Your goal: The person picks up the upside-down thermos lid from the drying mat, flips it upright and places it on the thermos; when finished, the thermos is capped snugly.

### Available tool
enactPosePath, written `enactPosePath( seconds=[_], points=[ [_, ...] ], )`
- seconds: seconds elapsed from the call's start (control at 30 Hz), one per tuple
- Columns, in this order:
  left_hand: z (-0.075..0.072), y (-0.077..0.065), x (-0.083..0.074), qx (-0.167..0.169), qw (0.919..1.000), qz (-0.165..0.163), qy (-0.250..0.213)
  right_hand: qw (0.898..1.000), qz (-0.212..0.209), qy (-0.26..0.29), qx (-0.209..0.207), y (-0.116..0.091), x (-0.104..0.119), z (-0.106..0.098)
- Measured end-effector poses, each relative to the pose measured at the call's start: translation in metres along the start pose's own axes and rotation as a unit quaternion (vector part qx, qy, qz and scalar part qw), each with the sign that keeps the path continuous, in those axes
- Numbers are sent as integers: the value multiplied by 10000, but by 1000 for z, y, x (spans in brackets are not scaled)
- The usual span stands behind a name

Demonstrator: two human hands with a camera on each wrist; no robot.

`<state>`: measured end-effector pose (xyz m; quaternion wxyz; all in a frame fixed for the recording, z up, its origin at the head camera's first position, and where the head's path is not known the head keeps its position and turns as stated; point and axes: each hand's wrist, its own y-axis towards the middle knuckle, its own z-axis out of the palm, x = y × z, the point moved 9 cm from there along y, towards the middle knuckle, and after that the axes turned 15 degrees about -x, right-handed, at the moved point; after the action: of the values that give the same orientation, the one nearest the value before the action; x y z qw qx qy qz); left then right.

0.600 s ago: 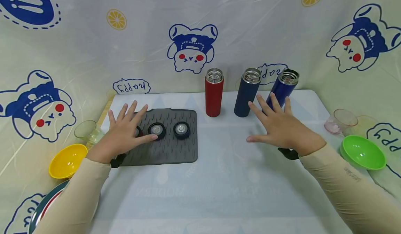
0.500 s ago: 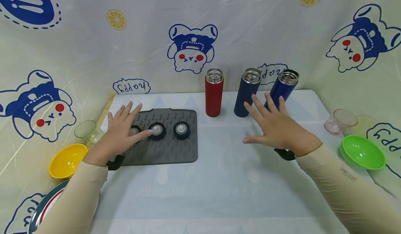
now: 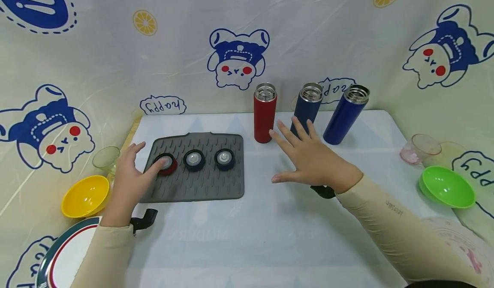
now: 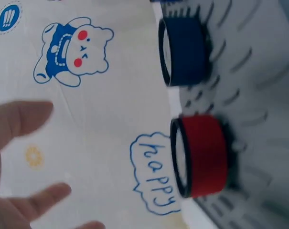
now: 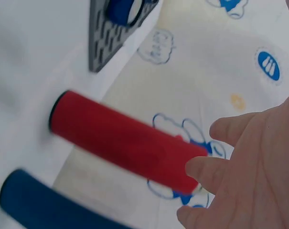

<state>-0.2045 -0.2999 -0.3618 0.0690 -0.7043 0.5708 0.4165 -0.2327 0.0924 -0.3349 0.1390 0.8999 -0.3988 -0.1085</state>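
Observation:
My left hand point(image 3: 129, 181) hovers at the left side of the grey ridged mat point(image 3: 200, 187), thumb and fingers apart. From above, its thumb tip overlaps the red bottle lid point(image 3: 172, 168); the left wrist view shows space between the fingers and that lid point(image 4: 207, 155). Two more lids, a dark one point(image 3: 194, 160) and a blue one point(image 3: 224, 159), sit to its right. My right hand point(image 3: 314, 163), fingers spread, is before the lidless red thermos bottle point(image 3: 264, 118) and covers the lower part of the dark blue bottle point(image 3: 308, 106). A brighter blue bottle point(image 3: 344, 118) stands right of these.
At the left are a yellow bowl point(image 3: 85, 196), a clear glass point(image 3: 106, 157) and plates point(image 3: 73, 258). A green bowl point(image 3: 447, 187) and a pinkish glass point(image 3: 420, 148) stand at the right edge. A printed cloth point(image 3: 173, 65) hangs behind the white table point(image 3: 239, 236).
My left hand has moved left and back a little, its fingers drawn in and its thumb now over the red lid. The right hand has shifted left toward the red bottle, uncovering the brighter blue one.

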Motion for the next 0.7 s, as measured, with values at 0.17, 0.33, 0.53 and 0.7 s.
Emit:
enactPosePath(
  seconds=[0.17, 0.33, 0.53, 0.7],
  points=[
    [5, -8, 7, -352, 9982, -418, -239, 9993, -224, 272, -141, 12, 21, 5],
    [13, -17, 23, -529, 9922, -1076, -349, 9975, -407, 522, -260, 26, 42, 11],
    [21, -23, 38, -669, 9845, -1533, -534, 9963, -598, 617, -81, 42, 67, 30],
    [30, -24, 45, -739, 9805, -1730, -568, 9936, -813, 773, 140, 54, 88, 54]
  ],
)
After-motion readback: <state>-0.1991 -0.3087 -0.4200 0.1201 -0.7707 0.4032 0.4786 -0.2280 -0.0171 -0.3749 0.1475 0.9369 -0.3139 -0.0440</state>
